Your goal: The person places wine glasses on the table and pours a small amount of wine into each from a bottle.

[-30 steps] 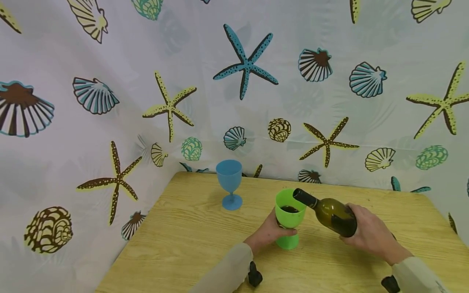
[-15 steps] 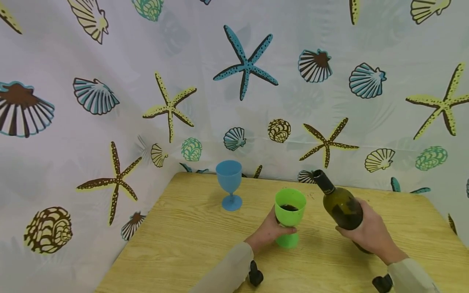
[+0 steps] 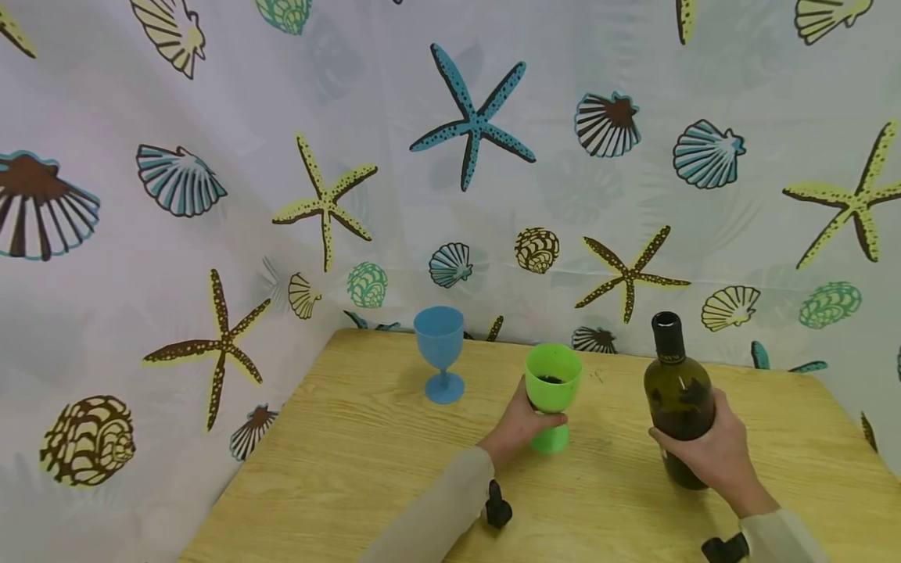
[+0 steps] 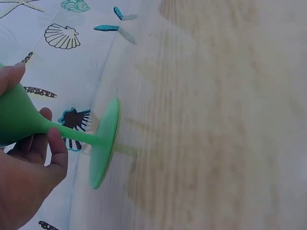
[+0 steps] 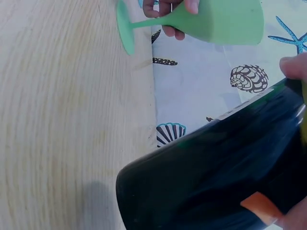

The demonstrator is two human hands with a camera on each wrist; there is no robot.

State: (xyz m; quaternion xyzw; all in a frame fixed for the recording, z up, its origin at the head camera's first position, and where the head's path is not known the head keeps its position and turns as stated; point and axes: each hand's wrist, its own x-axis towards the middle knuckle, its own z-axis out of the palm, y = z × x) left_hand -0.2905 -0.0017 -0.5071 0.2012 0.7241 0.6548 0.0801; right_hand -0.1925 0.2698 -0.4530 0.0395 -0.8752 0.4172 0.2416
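My left hand (image 3: 517, 426) grips a green plastic goblet (image 3: 554, 366) round the lower bowl and stem. Dark liquid lies inside its bowl. In the left wrist view the goblet's round foot (image 4: 104, 143) appears just off the table, with its shadow beside it. To the right, my right hand (image 3: 714, 450) holds a dark green wine bottle (image 3: 679, 391) round its body, nearly upright, mouth up. In the right wrist view the bottle's base (image 5: 144, 191) hangs over the table; a small gap seems to show beneath it. A blue goblet (image 3: 439, 340) stands on the table, behind and left of the green one.
The wooden table (image 3: 338, 446) reaches back to a white curtain (image 3: 535, 180) printed with starfish and shells. The curtain also hangs along the left side. A black strap piece (image 3: 498, 507) sits on the left wrist, and another black piece (image 3: 725, 549) on the right.
The wine bottle has swung from tilted over the green goblet's rim to nearly upright and shifted right. The green goblet has moved slightly up and back in my left hand. The blue goblet stays put.
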